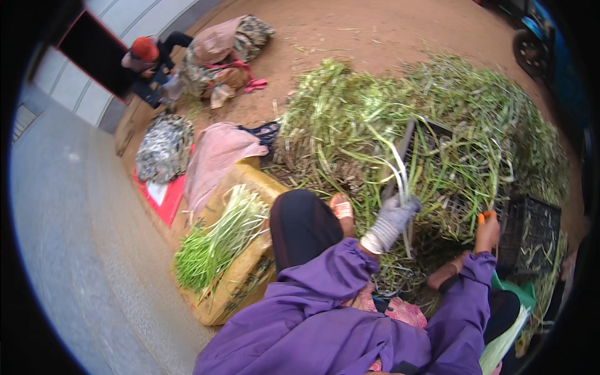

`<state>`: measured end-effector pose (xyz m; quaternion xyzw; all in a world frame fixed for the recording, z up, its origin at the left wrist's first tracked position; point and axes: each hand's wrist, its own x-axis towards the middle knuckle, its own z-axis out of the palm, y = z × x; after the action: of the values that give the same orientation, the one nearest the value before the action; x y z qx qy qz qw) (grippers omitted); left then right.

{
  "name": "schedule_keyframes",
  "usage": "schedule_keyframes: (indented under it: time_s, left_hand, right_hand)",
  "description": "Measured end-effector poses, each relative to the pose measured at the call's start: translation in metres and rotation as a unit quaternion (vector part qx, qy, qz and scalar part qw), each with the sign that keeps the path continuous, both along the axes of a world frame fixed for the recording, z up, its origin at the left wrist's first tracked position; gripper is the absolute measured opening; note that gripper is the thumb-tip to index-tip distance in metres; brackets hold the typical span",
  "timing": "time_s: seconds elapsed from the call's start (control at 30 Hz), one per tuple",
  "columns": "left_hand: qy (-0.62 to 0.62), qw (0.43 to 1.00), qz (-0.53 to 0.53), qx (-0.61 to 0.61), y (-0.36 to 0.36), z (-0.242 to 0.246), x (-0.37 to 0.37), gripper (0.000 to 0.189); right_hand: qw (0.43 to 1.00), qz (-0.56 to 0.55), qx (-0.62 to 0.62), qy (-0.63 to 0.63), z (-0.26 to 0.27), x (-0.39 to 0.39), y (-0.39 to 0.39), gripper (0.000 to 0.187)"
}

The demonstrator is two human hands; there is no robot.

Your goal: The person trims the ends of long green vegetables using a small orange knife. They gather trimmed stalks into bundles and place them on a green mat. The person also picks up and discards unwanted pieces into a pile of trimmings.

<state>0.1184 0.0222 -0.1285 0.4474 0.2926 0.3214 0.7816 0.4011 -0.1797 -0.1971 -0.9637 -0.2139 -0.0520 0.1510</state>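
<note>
My left hand (391,218), in a grey knitted glove, grips a few long stalks (401,173) with white stems and green tops. They rise from the fist over a plastic crate. My right hand (488,232) has orange coverings on its fingertips and pinches thin green leaf strips (496,187). Between and beyond the hands, loose green stalks (440,173) lie over the dark crate (408,136). To my left, a bundle of cleaned green-and-white stalks (227,234) rests on a yellow wrapped block (248,276).
A large heap of stripped leaves (356,103) spreads ahead. Right of me stands a black plastic crate (529,234). A pink cloth (222,154) and a patterned sack (164,147) lie left. Another person (147,65) sits near covered bundles (220,47). A blue vehicle's wheel (529,54) shows far right.
</note>
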Motion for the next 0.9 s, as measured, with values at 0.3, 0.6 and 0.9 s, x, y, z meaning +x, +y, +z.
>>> schedule_keyframes:
  time_s: [0.3, 0.6, 0.9]
  left_hand:
    - [-0.008, 0.988, -0.004, -0.152, 0.008, 0.006, -0.011, 0.026]
    - [-0.098, 0.973, -0.033, -0.208, 0.014, 0.012, -0.015, 0.03]
    - [0.135, 0.975, -0.133, -0.119, -0.011, 0.009, -0.001, 0.022]
  right_hand:
    - [0.996, -0.049, -0.029, 0.069, 0.016, -0.001, -0.003, 0.026]
    - [0.743, -0.008, 0.411, 0.528, 0.058, -0.052, 0.007, 0.027]
    - [0.701, 0.093, 0.366, 0.605, 0.086, -0.147, 0.025, 0.025]
